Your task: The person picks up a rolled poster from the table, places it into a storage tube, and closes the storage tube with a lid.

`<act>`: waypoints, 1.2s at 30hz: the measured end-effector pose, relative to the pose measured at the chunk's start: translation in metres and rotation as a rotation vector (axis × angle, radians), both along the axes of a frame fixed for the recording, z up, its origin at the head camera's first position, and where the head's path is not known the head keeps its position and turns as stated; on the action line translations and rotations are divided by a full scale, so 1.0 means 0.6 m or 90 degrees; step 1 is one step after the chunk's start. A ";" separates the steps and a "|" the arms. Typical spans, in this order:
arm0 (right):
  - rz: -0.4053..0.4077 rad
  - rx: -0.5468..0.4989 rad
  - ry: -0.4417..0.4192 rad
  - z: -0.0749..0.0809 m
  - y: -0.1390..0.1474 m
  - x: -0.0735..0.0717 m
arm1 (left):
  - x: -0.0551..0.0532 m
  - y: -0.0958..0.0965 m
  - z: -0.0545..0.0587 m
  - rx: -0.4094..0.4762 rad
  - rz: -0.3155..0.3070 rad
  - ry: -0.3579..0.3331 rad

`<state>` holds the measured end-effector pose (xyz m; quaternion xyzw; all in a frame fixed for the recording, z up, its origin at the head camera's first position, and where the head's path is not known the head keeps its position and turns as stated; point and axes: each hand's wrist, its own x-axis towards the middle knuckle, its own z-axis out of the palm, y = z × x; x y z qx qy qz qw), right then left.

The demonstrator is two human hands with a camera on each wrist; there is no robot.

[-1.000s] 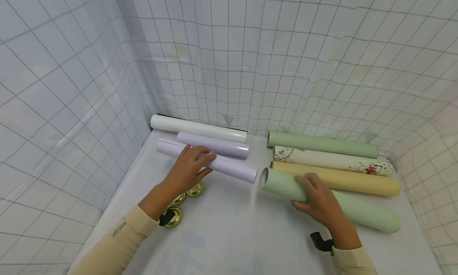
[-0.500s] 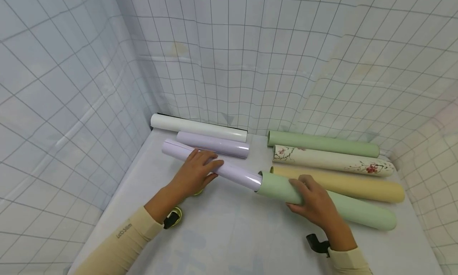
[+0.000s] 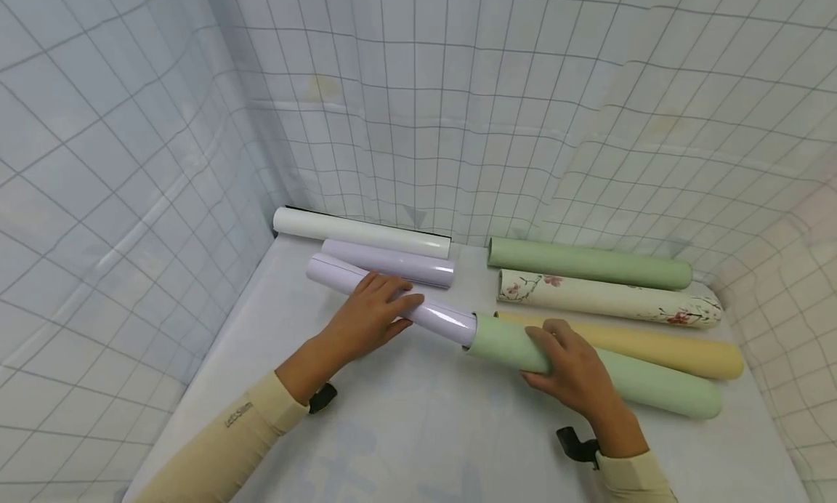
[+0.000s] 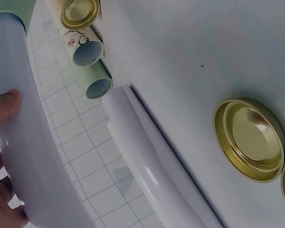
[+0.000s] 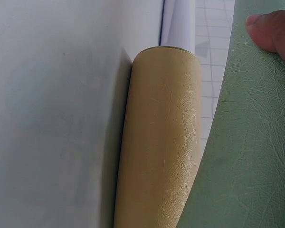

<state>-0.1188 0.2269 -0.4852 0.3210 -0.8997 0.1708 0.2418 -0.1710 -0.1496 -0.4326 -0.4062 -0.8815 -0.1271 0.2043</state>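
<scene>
My left hand (image 3: 375,315) grips a rolled lilac glossy sheet (image 3: 330,269) round its middle, thumb toward me. The roll's right end sits inside the open mouth of a pale green textured tube (image 3: 660,381). My right hand (image 3: 572,365) holds that tube from above, left of its middle. In the left wrist view the lilac roll (image 4: 42,161) runs up into the green tube (image 4: 20,10). The right wrist view has a thumb on the green tube (image 5: 247,128), beside a yellow tube (image 5: 161,123).
Behind the green tube lie the yellow tube (image 3: 686,350), a floral white tube (image 3: 601,296) and another green tube (image 3: 588,263). Back left are a second lilac roll (image 3: 392,262) and a white roll (image 3: 360,230). Gold round lids (image 4: 251,140) lie on the table, under my left arm.
My left hand has moved right with the lilac roll, whose end has gone from outside to inside the green tube's mouth. The green tube shifted slightly left; the yellow tube moved slightly toward me.
</scene>
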 end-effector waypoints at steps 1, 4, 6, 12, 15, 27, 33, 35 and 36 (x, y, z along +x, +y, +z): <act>0.000 0.001 0.000 0.000 0.000 0.000 | 0.001 0.003 0.001 0.000 -0.003 0.004; 0.003 0.001 0.003 -0.001 0.000 -0.002 | 0.002 0.009 0.001 -0.004 -0.014 0.023; 0.004 -0.002 0.002 -0.002 0.000 -0.004 | 0.003 0.013 0.001 -0.008 -0.019 0.030; 0.012 -0.008 -0.014 -0.003 0.000 -0.005 | 0.007 0.030 0.001 -0.014 -0.052 0.046; 0.012 -0.009 -0.018 -0.003 0.000 -0.005 | 0.009 0.039 0.002 -0.021 -0.072 0.059; 0.004 -0.003 -0.018 0.001 -0.008 -0.002 | 0.016 0.067 0.000 -0.058 -0.077 0.051; 0.010 -0.010 -0.018 0.000 -0.010 -0.003 | 0.022 0.073 0.002 -0.081 -0.072 0.038; 0.013 -0.011 -0.019 0.000 -0.011 -0.003 | 0.023 0.075 0.002 -0.090 -0.069 0.029; 0.016 -0.011 -0.019 0.000 -0.012 -0.003 | 0.024 0.076 0.001 -0.093 -0.069 0.025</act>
